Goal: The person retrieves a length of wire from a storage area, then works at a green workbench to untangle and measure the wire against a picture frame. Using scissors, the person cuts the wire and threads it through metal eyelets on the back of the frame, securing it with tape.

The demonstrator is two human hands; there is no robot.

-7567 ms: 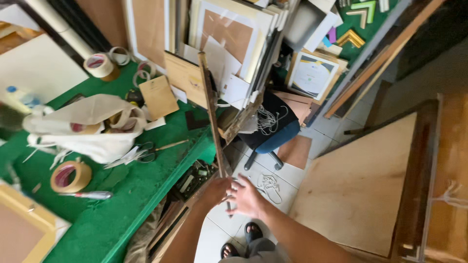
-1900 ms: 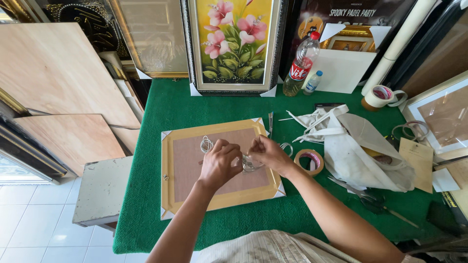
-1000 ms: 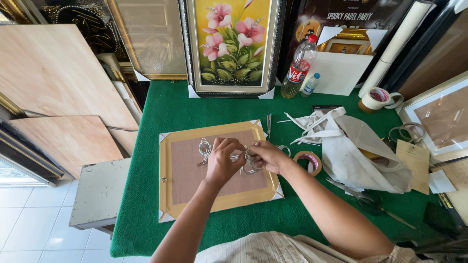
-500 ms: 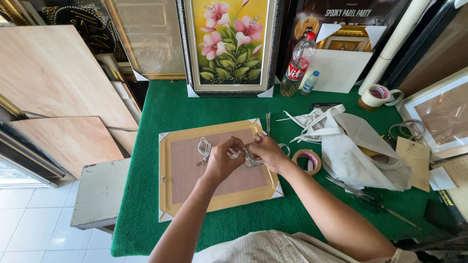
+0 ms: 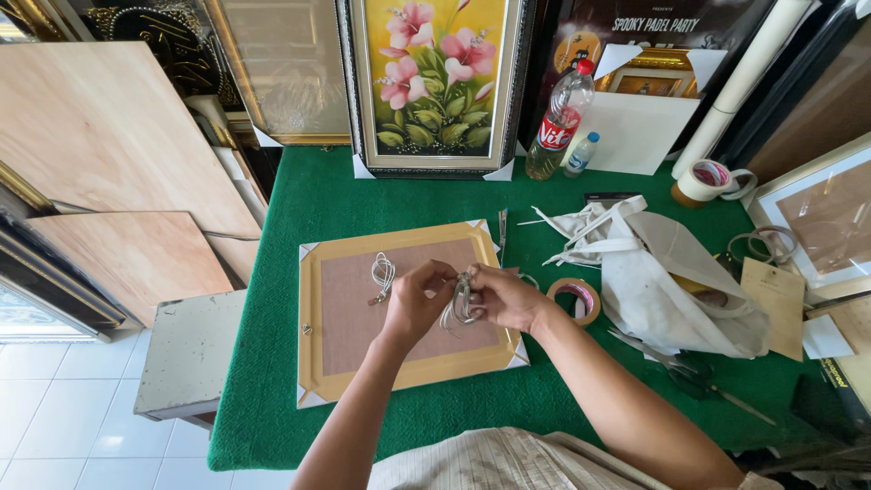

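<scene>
Head view, table centre: left hand and right hand meet over a picture frame lying face down on the green table; both pinch the same small bundle of pale wire, fingers closed on it from either side; bundle sits just above the frame's brown backing, right of middle; second coil of wire lies loose on the backing at 10 o'clock from the left hand, apart from it.

12 o'clock: framed flower painting, pink blooms on yellow, dark moulding, upright against the wall; white card corners at its base.

1 o'clock: clear plastic bottle, red cap, red-and-white label band; small bottle with blue cap just beside it; white card behind; dark poster with pale lettering above.

2 o'clock: tape roll, cream, on its side.

3 o'clock: tan tape ring flat, near the right wrist; white cloth bag beyond; brown tag; scissors at 4 o'clock.

9–10 o'clock: plywood sheets leaning; grey stool top below.
</scene>
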